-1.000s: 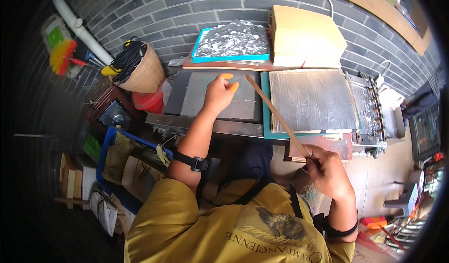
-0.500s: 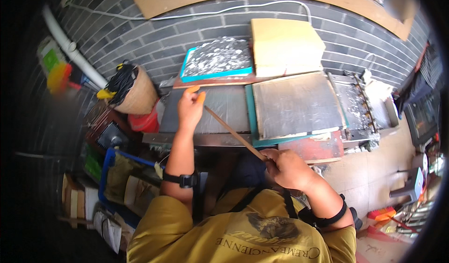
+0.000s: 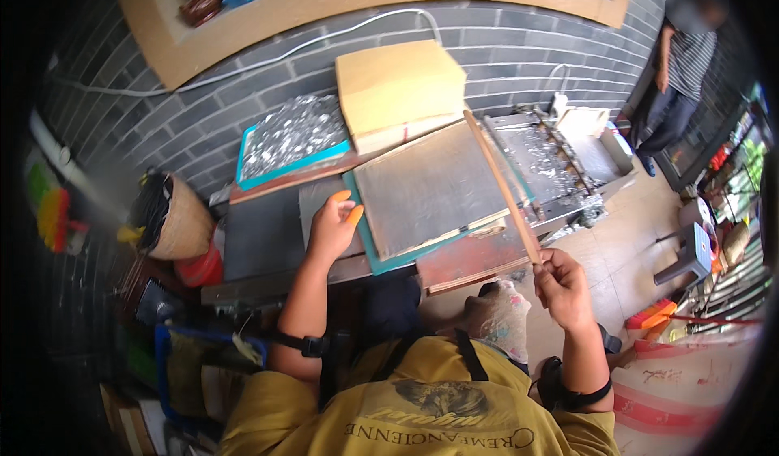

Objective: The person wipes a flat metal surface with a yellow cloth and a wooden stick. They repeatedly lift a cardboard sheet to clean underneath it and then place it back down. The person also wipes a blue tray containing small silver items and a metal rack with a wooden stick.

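Your right grip [image 3: 562, 288] pinches the near end of a flat wooden stick [image 3: 503, 188] between thumb and fingers, just out past the front edge of the tabletop [image 3: 260, 229]. The stick slants away from you along the right side of a stack of dark sheets [image 3: 430, 188], its far tip near the stack's back right corner; you cannot tell from here whether it touches the sheets.

Your left grip [image 3: 327, 230] is spread, thumb and forefinger apart and capped in orange covers, with nothing seen between them. It is just beside the left edge of the green board [image 3: 391, 264] under the stack. That board reaches the tabletop's front edge, and a worn reddish board [image 3: 475, 257] below it juts out past that edge.

Along the tabletop's back edge, a blue tray [image 3: 294, 167] of black-and-white flakes sits to the left of a thick yellow block [image 3: 402, 83]. Off the left edge stands a woven basket [image 3: 185, 219].
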The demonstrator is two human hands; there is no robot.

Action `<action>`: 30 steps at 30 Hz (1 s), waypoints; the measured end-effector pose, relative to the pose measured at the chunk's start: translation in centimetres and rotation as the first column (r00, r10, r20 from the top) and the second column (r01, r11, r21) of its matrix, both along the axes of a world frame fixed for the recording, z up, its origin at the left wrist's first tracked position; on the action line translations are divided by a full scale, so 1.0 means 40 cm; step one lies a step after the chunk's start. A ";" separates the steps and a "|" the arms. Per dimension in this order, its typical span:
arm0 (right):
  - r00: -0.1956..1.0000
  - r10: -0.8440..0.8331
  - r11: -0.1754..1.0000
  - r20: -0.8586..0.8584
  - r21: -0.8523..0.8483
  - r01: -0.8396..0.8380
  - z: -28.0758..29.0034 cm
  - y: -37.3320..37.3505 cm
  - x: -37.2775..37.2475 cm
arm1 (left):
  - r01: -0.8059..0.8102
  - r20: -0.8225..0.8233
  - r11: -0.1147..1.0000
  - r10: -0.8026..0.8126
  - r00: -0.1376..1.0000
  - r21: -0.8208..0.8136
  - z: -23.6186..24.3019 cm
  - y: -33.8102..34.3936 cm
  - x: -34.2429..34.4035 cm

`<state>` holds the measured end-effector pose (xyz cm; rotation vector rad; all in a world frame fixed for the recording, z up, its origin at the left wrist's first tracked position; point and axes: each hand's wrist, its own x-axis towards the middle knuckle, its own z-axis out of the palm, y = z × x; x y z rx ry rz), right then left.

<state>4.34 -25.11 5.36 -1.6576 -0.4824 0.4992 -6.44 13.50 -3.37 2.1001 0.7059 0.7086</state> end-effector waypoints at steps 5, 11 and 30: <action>0.999 -0.026 0.997 -0.026 0.066 0.027 -0.050 -0.048 0.005 | 0.073 0.191 0.997 -0.070 0.979 -0.008 -0.057 0.013 0.056; 0.991 0.051 0.998 0.126 -0.047 -0.045 -0.084 -0.078 -0.010 | 0.137 0.005 0.961 -0.143 0.990 0.238 0.101 -0.100 0.078; 0.998 -0.043 0.986 0.040 -0.157 0.049 -0.058 -0.206 -0.075 | 0.409 -0.087 0.785 -0.420 0.903 0.466 0.129 -0.336 0.206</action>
